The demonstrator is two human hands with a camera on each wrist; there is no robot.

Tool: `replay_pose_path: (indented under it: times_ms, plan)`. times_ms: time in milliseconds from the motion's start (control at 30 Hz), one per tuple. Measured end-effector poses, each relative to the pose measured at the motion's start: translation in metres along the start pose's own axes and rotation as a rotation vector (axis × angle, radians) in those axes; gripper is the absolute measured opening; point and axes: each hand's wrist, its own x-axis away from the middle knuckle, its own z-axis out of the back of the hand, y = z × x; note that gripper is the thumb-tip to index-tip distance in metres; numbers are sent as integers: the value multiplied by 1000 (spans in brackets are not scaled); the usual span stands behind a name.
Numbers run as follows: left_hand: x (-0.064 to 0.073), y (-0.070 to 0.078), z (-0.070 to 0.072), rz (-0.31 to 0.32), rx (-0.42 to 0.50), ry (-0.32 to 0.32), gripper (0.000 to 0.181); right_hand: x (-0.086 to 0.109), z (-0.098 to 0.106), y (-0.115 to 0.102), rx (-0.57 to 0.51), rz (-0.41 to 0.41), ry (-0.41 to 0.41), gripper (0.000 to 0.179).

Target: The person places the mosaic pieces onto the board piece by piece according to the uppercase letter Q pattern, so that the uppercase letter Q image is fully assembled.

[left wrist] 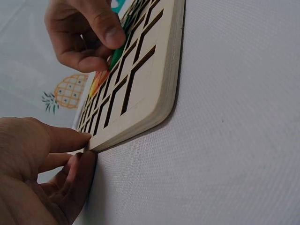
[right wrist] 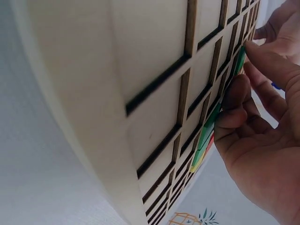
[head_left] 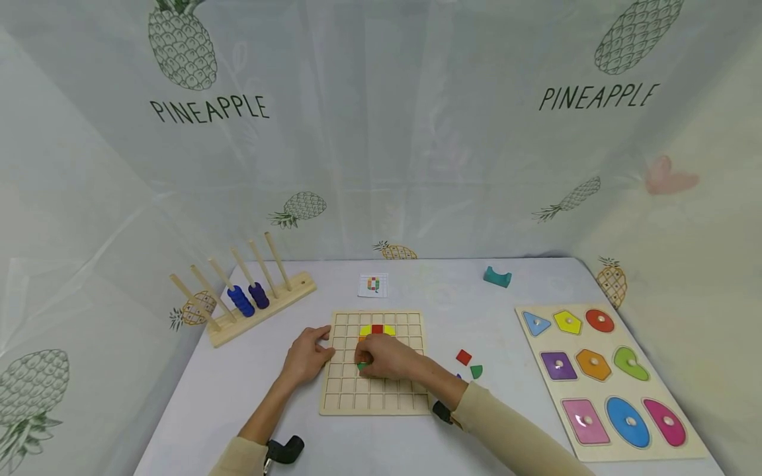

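We count two hands at one grid board (head_left: 348, 400): the right hand (head_left: 388, 357) pinches one green piece (head_left: 362, 365) at its cells; the left hand (head_left: 307, 357) touches its left edge, thumb and fingers apart. Rightward we see one red square (head_left: 464, 357) and nine knobbed shapes (head_left: 593, 371).
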Motion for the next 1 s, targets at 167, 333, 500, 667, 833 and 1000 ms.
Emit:
replay_pose_path:
  times_ms: [167, 333, 500, 667, 833, 1000]
  plan:
    - [-1, 1, 0, 3, -2, -1, 56, 0, -1, 1, -16, 2, 2, 10]
    - [0, 1, 0, 1, -1, 0, 56, 2, -1, 1, -27, 0, 1, 10]
    - [0, -1, -1, 4, -7, -2, 56, 4, 0, 1, -46, -5, -4, 9]
    - [0, -1, -1, 8, -5, -7, 57, 8, 3, 3, -58, -4, 3, 9]
    - [-1, -1, -1, 17, -10, -8, 57, 19, 13, 11, -104, -24, 29, 12]
    - [-1, -2, -2, 18, -11, -5, 57, 34, 23, 29, -122, -43, 62, 15]
